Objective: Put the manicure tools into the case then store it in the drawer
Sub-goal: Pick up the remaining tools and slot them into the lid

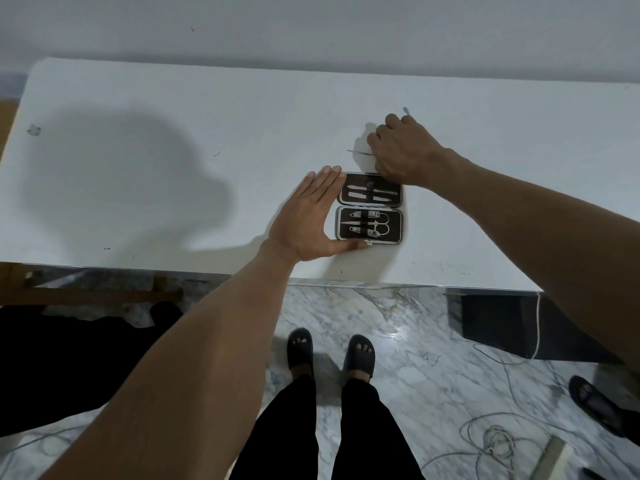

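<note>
I am bracing the open case [370, 208] on the table [138, 188] with my flat left hand [304, 220], fingers pressed together, while my right hand [401, 150] is pinching a thin tool [405, 111] just behind it, which is risking a slip from such a small grip

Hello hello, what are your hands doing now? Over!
Left hand flat, steadying open case. Right hand closed on a thin tool behind it. Nothing blocking.

I see the case [370, 208] lying open on the counter [173, 150], near its front edge. Scissors [367, 224] and clippers [365, 214] lie in its near half. My left hand [311, 220] rests against its left side. My right hand [401, 150] is just behind it, over a thin tool [358, 152].
</note>
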Demonstrator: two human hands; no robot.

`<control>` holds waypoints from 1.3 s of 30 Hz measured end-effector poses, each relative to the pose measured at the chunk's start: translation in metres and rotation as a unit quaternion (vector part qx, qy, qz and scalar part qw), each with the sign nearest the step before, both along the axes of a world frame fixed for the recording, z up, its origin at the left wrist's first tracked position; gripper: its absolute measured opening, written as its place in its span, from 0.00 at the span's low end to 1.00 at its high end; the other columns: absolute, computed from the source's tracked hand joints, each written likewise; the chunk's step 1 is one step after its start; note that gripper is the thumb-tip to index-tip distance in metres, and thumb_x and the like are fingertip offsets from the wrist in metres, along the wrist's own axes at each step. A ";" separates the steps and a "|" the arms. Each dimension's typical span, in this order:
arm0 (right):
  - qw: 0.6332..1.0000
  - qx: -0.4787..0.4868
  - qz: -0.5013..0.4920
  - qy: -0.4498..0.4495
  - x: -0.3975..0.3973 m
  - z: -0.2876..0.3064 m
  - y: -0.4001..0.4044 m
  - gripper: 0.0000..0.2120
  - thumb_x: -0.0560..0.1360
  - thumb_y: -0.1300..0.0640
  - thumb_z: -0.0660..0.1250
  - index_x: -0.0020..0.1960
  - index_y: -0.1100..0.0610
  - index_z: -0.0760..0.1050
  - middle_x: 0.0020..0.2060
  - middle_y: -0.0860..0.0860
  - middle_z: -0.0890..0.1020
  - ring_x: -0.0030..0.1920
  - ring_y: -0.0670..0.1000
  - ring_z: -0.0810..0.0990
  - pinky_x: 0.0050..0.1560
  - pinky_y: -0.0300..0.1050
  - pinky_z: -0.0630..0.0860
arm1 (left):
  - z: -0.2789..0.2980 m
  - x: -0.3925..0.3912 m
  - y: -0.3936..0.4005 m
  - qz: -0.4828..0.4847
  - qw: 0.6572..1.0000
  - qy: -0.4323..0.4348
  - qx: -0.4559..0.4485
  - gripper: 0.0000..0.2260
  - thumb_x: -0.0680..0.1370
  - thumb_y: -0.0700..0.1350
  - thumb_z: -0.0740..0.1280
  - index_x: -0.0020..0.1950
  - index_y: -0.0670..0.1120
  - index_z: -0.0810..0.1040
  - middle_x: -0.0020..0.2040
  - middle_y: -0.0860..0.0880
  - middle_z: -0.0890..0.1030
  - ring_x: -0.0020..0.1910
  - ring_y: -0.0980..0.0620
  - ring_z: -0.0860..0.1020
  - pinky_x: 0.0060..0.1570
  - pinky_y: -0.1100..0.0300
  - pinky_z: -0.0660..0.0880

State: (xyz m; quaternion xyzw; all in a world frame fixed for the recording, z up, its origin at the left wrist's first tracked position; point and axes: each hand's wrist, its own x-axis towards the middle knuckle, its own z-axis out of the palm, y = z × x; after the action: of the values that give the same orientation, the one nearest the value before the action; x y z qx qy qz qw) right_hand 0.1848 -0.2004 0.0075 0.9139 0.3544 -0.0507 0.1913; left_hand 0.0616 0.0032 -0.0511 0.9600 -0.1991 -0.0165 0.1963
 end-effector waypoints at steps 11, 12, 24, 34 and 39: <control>0.997 0.046 0.005 0.058 0.008 0.004 0.000 0.14 0.75 0.58 0.60 0.52 0.68 0.73 0.48 0.67 0.80 0.51 0.64 0.75 0.46 0.58 0.73 | 0.004 0.000 -0.001 -0.001 1.000 0.005 0.001 0.55 0.70 0.76 0.69 0.83 0.38 0.59 0.84 0.44 0.60 0.85 0.48 0.56 0.84 0.48 0.53; 0.996 0.061 0.002 0.060 0.009 0.003 -0.001 0.13 0.75 0.58 0.60 0.51 0.68 0.73 0.47 0.67 0.80 0.50 0.64 0.75 0.45 0.57 0.73 | 0.005 0.000 -0.001 0.000 1.000 0.006 0.003 0.55 0.70 0.76 0.68 0.83 0.38 0.59 0.84 0.44 0.60 0.85 0.48 0.56 0.84 0.48 0.53; 0.965 0.184 -0.137 0.124 -0.008 0.009 -0.021 0.05 0.74 0.61 0.61 0.40 0.62 0.68 0.37 0.62 0.80 0.33 0.59 0.73 0.36 0.52 0.73 | 0.002 0.000 -0.001 0.006 1.000 0.003 -0.006 0.56 0.70 0.78 0.64 0.83 0.39 0.58 0.84 0.44 0.60 0.85 0.49 0.55 0.84 0.48 0.53; 0.912 0.307 -0.243 0.121 -0.006 -0.004 -0.020 0.09 0.75 0.58 0.72 0.52 0.61 0.82 0.48 0.57 0.85 0.51 0.58 0.81 0.54 0.45 0.72 | 0.001 0.001 -0.002 0.011 1.000 0.008 -0.010 0.56 0.70 0.78 0.65 0.84 0.40 0.58 0.84 0.45 0.59 0.85 0.50 0.55 0.84 0.49 0.52; 0.956 0.197 -0.195 0.097 -0.006 0.000 -0.005 0.08 0.76 0.64 0.66 0.52 0.65 0.81 0.49 0.62 0.83 0.54 0.62 0.79 0.58 0.54 0.76 | 0.002 0.001 -0.001 0.012 1.000 0.009 -0.016 0.55 0.70 0.77 0.67 0.83 0.40 0.59 0.84 0.45 0.60 0.85 0.50 0.55 0.84 0.49 0.52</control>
State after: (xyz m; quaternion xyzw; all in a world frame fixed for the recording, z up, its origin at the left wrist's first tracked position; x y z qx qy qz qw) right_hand 0.1791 -0.2058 0.0078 0.9754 0.1893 -0.1051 -0.0412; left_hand 0.0622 0.0019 -0.0492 0.9589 -0.1861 -0.0192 0.2132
